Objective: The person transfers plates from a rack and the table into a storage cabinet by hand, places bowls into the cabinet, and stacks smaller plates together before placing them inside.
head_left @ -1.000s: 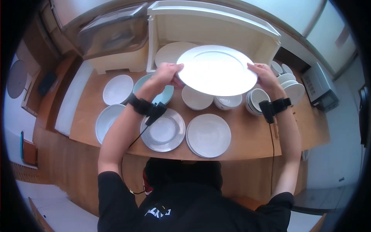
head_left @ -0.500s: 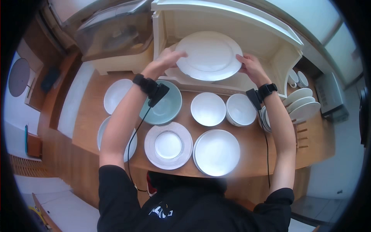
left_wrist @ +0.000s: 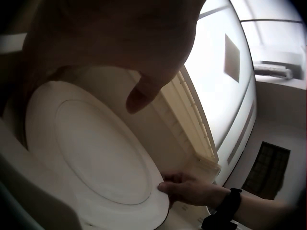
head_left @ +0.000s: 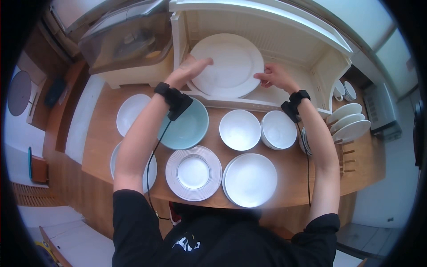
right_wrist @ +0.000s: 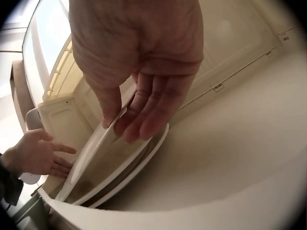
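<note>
Cabinet walls (head_left: pixel 178 40) hem the plate (head_left: pixel 227 64) closely.

Fisheye head view, dark vignette all round (heaviest at 9 o'clock); wrist views soft, window glare at 1 o'clock.

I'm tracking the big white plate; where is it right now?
In the head view the big white plate leans inside the cream rack, left of centre, on another plate, between the left hand and right hand.
</note>
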Tool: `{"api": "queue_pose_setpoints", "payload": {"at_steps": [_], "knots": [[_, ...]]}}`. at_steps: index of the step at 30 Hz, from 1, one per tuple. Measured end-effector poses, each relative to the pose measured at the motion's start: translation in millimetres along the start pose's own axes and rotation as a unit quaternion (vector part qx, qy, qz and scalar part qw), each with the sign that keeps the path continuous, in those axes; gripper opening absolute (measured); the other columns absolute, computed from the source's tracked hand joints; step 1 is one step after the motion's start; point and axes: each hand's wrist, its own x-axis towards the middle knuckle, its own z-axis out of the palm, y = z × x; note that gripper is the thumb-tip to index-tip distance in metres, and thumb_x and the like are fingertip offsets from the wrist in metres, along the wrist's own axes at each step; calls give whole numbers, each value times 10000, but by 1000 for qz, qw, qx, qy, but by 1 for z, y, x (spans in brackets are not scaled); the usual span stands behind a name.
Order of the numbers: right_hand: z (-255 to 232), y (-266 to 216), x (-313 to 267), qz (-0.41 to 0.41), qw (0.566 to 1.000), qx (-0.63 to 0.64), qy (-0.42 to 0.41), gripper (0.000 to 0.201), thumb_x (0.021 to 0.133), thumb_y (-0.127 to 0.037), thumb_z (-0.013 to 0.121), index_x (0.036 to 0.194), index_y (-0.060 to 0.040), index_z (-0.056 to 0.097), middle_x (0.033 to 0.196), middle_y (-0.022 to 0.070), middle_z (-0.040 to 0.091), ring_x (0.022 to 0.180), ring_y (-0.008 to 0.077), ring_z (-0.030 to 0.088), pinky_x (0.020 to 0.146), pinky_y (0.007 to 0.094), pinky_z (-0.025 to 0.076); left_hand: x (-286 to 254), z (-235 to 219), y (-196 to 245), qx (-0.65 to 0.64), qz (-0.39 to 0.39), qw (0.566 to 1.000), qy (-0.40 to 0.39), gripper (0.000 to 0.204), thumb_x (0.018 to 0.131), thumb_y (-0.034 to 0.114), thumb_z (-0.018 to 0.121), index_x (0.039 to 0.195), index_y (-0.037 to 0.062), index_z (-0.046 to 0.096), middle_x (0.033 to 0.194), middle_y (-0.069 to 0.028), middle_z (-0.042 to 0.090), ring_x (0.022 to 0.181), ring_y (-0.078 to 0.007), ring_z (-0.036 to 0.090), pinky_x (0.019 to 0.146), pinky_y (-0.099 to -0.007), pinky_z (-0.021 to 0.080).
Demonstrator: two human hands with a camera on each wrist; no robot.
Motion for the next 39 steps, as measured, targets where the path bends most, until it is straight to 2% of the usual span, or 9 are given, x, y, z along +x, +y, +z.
{"api": "queue_pose_setpoints", "payload": {"at_steps": [3,9,12,18,21,32,35,37,39], "knots": [[5,3,3,10,1000,-17,-9,352,855,-311,743,843,21,628,748,89,678,646,152,671,595,265,566,30,4,-25,37,-93,994,-52,835,790,461,622,1326,-146,418,1262,-340,511,1190,-386,538,975,-413,457],[6,1,2,56,997,-43,-45,389,847,-341,747,777,18,614,706,90,667,599,156,656,566,269,558,23,16,-26,257,-90,962,-17,916,755,462,643,1361,-157,344,1333,-434,371,1224,-504,454,1006,-414,436],[6,2,3,69,995,-51,-58,406,849,-361,740,776,18,613,713,94,667,605,160,658,562,274,560,32,26,-47,350,-31,936,26,890,719,503,656,1272,-158,433,1197,-431,492,1159,-520,489,1006,-448,414],[6,0,6,80,991,-70,-78,440,872,-402,696,775,21,620,727,108,672,618,178,670,575,294,576,22,34,-30,364,-87,927,19,734,732,261,626,1303,-147,412,1275,-378,421,1237,-491,401,1031,-462,397],[10,-4,9,89,987,-100,-90,502,892,-443,643,783,47,633,744,128,679,622,202,675,581,303,579,27,42,-44,460,-39,887,30,760,747,464,629,1197,-138,519,1189,-439,481,1144,-517,494,964,-468,444],[16,-36,0,135,944,-290,-85,643,937,-555,473,836,46,676,750,143,674,673,247,666,634,367,535,-4,35,-30,483,79,872,8,470,836,436,606,960,-8,701,1007,-254,657,948,-393,633,854,-448,508],[-4,-34,-19,91,965,-244,-16,550,943,-480,510,844,37,667,754,163,675,720,287,668,677,378,530,-33,28,-19,456,137,880,15,456,843,419,631,986,-12,679,1019,-254,645,948,-397,629,842,-453,509],[-30,-27,-45,-113,939,-313,86,365,921,-345,571,872,6,658,799,169,683,769,322,665,702,385,530,-58,33,4,448,160,880,-6,450,854,394,641,1026,-22,645,1038,-241,633,969,-395,619,848,-450,502],[-52,-30,-86,-137,928,-313,148,256,881,-255,587,873,-8,656,825,164,684,785,335,661,720,400,530,-89,39,25,448,184,874,-44,443,864,371,640,1056,-28,620,1063,-222,628,1001,-387,604,872,-442,489]]}}
